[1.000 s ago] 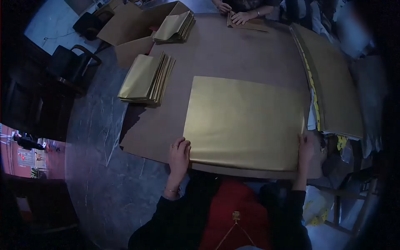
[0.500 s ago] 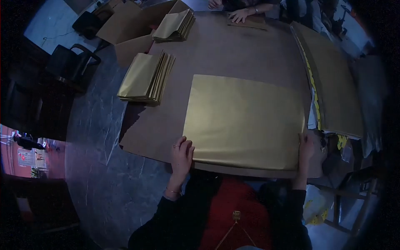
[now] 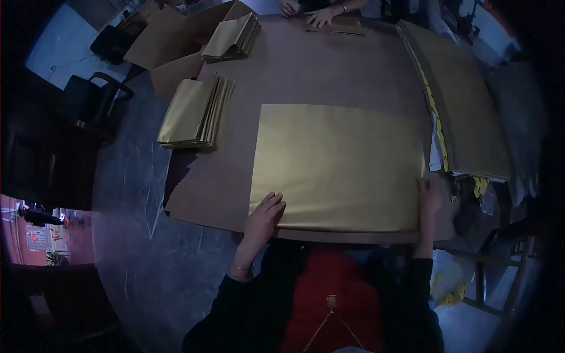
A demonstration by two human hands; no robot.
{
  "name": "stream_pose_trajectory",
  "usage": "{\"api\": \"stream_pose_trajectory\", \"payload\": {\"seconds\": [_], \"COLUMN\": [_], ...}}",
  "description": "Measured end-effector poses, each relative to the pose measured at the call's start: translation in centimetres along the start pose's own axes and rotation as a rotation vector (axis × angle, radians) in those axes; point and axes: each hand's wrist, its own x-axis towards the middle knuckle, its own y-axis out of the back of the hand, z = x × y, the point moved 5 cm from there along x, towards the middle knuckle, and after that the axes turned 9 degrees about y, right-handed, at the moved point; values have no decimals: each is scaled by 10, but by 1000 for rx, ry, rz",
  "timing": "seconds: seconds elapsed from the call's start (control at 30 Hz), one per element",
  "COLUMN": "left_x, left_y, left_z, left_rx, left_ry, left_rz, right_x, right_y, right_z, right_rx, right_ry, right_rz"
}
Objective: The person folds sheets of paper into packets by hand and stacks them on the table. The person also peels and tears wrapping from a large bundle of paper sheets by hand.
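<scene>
A large gold sheet [image 3: 338,165] lies flat on the brown-covered table [image 3: 329,70] in front of me. My left hand [image 3: 266,219] rests on its lower left corner, fingers together and bent over the edge. At the right edge my right hand [image 3: 431,191] touches the sheet near the lower right corner; its fingers are dim and partly hidden. Left of the sheet stands a stack of folded gold sheets [image 3: 187,112], with a second folded stack [image 3: 229,36] farther back.
Across the table, a co-worker's hand [image 3: 322,16] presses on a folded brown piece [image 3: 344,26]. A long pile of large sheets [image 3: 465,100] lines the right side. An open cardboard box [image 3: 170,50] and a black chair [image 3: 91,97] stand at the left.
My left hand has slid right and inward over the sheet's lower left corner. My right hand has moved slightly up along the right edge. The whole view has shifted a little.
</scene>
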Motion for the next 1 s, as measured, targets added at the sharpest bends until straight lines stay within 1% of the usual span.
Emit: {"api": "stream_pose_trajectory", "payload": {"seconds": [0.03, 0.1, 0.13, 0.17, 0.2, 0.23, 0.3, 0.33, 0.37, 0.4, 0.43, 0.57, 0.63, 0.7, 0.73, 0.83, 0.9, 0.97, 1.0], "left_x": [1, 1, 3, 3, 1, 1, 3, 6, 7, 7, 6, 4, 4, 5, 6, 6, 5, 3, 2], "left_y": [0, -7, -7, -10, -22, -25, -25, -23, -23, -22, -22, -25, -26, -25, -24, -24, -26, -26, -27], "left_z": [2, 4, 10, 13, 7, 10, 14, 16, 19, 20, 20, 16, 14, 18, 21, 21, 18, 21, 22], "left_rx": [2, -31, 50, 130, 182, 171, 248, 218, 213, 224, 238, 307, 317, 290, 331, 305, 305, 300, 301], "left_ry": [26, -23, 36, 94, 66, 45, 77, 103, 92, 103, 121, 98, 134, 112, 160, 139, 179, 101, 102], "left_rz": [6, -1, -44, -86, -83, -95, -55, -115, -128, -126, -124, -111, -143, -155, -187, -167, -202, -149, -153], "right_x": [-1, -1, -1, 0, 0, 0, -2, 0, 2, 1, -2, -1, 0, 0, 0, -1, 0, -2, -4], "right_y": [1, 2, 0, -4, -3, 3, 6, 4, -3, -7, 3, 1, 2, 1, 2, -1, -3, -1, 6], "right_z": [0, -4, -1, 0, 1, -2, -8, -2, 2, 3, -5, -5, -6, -3, -3, 2, 2, 0, -7], "right_rx": [-6, 41, 32, 55, 74, 62, 56, 48, 56, 64, 140, 66, 56, 65, 74, 99, 115, 131, 103], "right_ry": [-16, -40, -62, -9, 44, 22, -77, -98, -73, -46, -59, -75, -54, -22, 8, -3, -11, -20, -26], "right_rz": [1, -44, -38, -1, 37, 44, -44, -40, -7, 21, -6, -8, -7, 13, 47, 47, 34, 24, 25]}}
